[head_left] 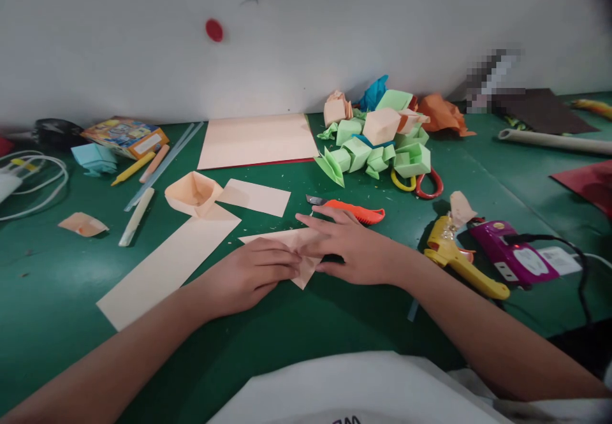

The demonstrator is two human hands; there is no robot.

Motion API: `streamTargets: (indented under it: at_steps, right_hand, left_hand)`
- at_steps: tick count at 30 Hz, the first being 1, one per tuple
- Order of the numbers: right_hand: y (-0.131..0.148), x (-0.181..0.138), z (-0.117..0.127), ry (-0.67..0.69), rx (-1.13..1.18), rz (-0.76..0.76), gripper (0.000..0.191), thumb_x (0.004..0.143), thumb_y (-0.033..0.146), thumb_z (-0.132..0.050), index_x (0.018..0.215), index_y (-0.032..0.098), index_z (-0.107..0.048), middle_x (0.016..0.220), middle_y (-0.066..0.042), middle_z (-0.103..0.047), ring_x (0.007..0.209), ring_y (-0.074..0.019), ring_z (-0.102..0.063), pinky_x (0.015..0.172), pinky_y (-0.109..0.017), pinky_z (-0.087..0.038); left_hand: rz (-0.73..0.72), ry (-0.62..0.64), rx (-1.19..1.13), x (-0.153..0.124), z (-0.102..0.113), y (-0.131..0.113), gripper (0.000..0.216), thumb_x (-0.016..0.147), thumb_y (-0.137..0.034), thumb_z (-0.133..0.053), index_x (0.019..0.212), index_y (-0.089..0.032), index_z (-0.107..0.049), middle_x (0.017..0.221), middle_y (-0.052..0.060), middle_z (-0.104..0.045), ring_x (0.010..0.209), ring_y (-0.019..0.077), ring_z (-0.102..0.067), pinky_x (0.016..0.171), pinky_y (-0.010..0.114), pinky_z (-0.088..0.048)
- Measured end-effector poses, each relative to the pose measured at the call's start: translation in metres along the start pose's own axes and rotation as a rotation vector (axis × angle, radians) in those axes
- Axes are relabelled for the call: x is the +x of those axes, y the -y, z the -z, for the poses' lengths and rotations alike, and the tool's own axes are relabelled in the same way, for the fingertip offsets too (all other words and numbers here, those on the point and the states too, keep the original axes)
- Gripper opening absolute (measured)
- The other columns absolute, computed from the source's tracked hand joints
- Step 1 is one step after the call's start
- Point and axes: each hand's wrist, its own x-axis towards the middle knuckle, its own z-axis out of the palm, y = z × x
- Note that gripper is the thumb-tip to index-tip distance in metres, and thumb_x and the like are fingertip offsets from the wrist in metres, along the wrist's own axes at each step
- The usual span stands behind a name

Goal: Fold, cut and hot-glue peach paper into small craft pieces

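A peach folded paper piece (287,241) lies flat on the green table (306,322) in the middle. My left hand (248,274) rests on its near left part, fingers curled and pressing down on it. My right hand (351,245) lies flat over its right part with fingers stretched out to the left. A long peach paper strip (162,271) lies just left of my left hand. An orange utility knife (351,210) sits right behind my right hand.
A folded peach paper box (194,193) and a peach sheet (258,140) lie behind. A pile of green and peach folded boxes (377,143) sits over scissors (423,185). A yellow glue gun (459,258) and a purple device (511,255) lie right. Glue sticks (136,217) lie left.
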Motion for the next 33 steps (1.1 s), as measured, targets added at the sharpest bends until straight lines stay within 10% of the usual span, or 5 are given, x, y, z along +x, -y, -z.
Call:
streamTargets:
  at_steps: [23,33]
  right_hand:
    - [0.025,0.007,-0.009,-0.038,-0.062,-0.032,0.037,0.097,0.035,-0.059,0.132,0.023,-0.062,0.169,-0.004,-0.028,0.153,-0.0396,-0.020,0.116,-0.065,-0.030]
    - [0.034,0.005,-0.005,0.003,-0.140,0.029,0.034,0.101,0.029,-0.052,0.130,0.016,-0.064,0.155,-0.011,-0.050,0.148,-0.0340,-0.032,0.117,-0.057,-0.031]
  left_hand:
    - [0.031,0.014,0.015,0.003,0.004,-0.009,0.030,0.095,-0.006,-0.050,0.113,-0.019,-0.070,0.114,0.006,-0.076,0.117,0.0207,-0.067,0.109,0.036,-0.051]
    - [0.088,0.330,0.153,-0.016,0.023,-0.014,0.051,0.100,-0.015,-0.049,0.149,-0.027,-0.048,0.150,0.000,-0.057,0.146,0.0212,-0.044,0.130,0.044,-0.014]
